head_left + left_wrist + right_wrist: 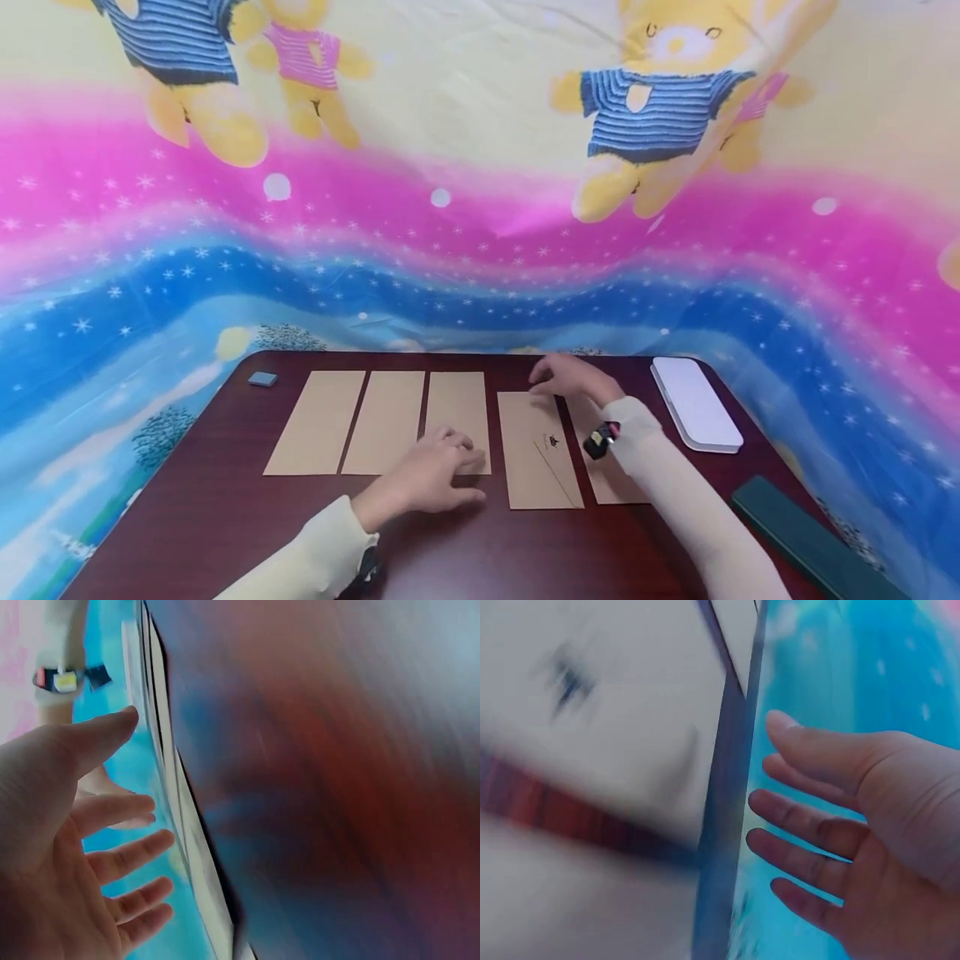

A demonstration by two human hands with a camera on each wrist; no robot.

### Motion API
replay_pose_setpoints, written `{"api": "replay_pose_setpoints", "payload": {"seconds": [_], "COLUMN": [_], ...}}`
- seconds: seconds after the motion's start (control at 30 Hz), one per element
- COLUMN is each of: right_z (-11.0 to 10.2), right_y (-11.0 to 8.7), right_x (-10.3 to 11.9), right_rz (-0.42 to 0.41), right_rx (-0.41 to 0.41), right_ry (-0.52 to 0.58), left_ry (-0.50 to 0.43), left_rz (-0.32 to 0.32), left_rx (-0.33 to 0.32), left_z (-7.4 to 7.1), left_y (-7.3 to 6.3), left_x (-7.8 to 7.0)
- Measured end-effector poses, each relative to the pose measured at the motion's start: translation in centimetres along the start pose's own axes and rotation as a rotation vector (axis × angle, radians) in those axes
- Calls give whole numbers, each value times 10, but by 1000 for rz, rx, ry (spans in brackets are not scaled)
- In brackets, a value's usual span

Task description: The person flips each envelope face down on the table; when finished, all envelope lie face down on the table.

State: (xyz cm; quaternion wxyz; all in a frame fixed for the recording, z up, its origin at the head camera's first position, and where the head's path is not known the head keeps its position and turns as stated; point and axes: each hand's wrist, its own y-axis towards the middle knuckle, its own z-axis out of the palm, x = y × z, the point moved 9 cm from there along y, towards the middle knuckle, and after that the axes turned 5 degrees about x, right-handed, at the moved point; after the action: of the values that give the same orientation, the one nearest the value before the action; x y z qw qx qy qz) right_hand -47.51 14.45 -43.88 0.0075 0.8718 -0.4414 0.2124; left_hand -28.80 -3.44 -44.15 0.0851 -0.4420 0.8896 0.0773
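Several flat tan paper rectangles lie in a row on the dark table. In the head view my left hand [429, 473] is over the lower part of the third one [457, 400], fingers spread and loosely bent, holding nothing. My right hand [573, 379] hovers at the far end of the fourth rectangle [540, 467], which bears a small dark print and a slanting line. Its fingers are relaxed with nothing between them, as the right wrist view also shows. The rightmost rectangle [611, 483] is partly hidden under my right wrist and sleeve.
Two more tan rectangles, the leftmost [315, 425] and its neighbour [384, 425], lie to the left. A small blue-grey block [262, 379] sits at the far left corner. On the right are a white case [697, 404] and a dark green box [810, 533]. A printed curtain [480, 275] surrounds the table.
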Motion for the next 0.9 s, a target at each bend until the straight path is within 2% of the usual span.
{"api": "replay_pose_setpoints", "payload": {"seconds": [0.13,0.3,0.5,0.73,0.9], "right_z": [-1,4,10,7,5], "right_y": [-28,-38,-27,-15,-12], "right_x": [-32,-40,-34,-39,-41], "right_rz": [38,27,56,144,104], "right_rx": [-31,-57,-38,9,14], "right_ry": [11,0,-19,14,28], "left_ry": [30,91,150,247,272], "left_rz": [38,36,3,22,14], "left_rx": [33,37,59,28,44], "left_z": [9,21,33,25,24], "left_y": [9,27,38,46,48], "left_x": [-27,-46,-53,-58,-59]}}
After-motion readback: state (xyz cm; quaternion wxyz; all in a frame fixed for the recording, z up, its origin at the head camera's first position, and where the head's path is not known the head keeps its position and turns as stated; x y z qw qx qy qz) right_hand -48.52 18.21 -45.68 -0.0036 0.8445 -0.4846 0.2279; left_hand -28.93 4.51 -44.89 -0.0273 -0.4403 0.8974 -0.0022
